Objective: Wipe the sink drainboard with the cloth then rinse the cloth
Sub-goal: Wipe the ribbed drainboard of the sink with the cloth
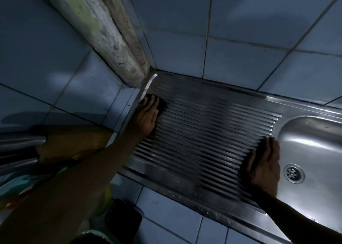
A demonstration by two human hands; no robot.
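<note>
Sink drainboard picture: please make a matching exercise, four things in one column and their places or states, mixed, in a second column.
1. cloth
2. right hand
3. drain
4. left hand

a. in the bottom of the sink basin
b. flat on the drainboard beside the basin
c. pressing down on the cloth
d. dark, at the drainboard's far left corner

Pairs: 1-d, 2-b, 3-a, 4-c

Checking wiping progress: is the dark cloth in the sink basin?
No, the left hand presses the dark cloth on the ribbed steel drainboard.
</note>
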